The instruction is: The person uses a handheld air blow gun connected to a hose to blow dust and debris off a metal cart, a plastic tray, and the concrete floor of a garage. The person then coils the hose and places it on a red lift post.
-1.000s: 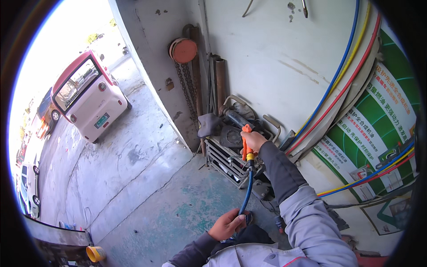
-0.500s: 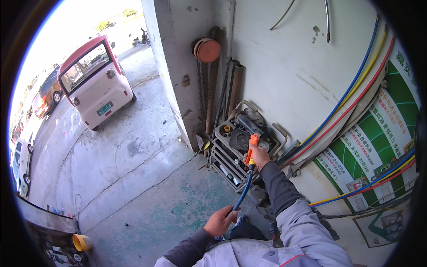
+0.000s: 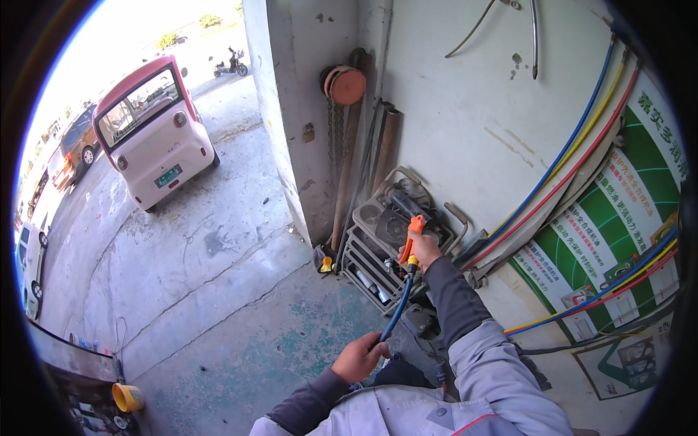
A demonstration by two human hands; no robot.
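My right hand (image 3: 424, 247) is closed round an orange blow gun (image 3: 415, 224), raised in front of a tool cart. A yellow fitting (image 3: 412, 261) joins the gun's lower end to a blue hose (image 3: 397, 314). Lower and nearer to me, my left hand (image 3: 359, 358) is wrapped round that hose. The grey metal cart (image 3: 361, 270) stands against the wall with slatted sides, and dark and metal parts lie on its top tray. By its lower left corner, on the floor, is a small yellow piece (image 3: 326, 264).
A chain hoist (image 3: 345, 85) hangs by the pillar, with rusty pipes (image 3: 387, 149) leaning in the corner. Coloured hoses (image 3: 578, 149) run down the right wall past a green poster (image 3: 582, 261). A yellow bucket (image 3: 129, 397) stands lower left; a pink-and-white vehicle (image 3: 156, 138) is parked outside.
A yellow piece seen on the cart's top tray earlier no longer shows there; one now lies by the cart's foot. Both hands keep their grips, and the view has shifted slightly.
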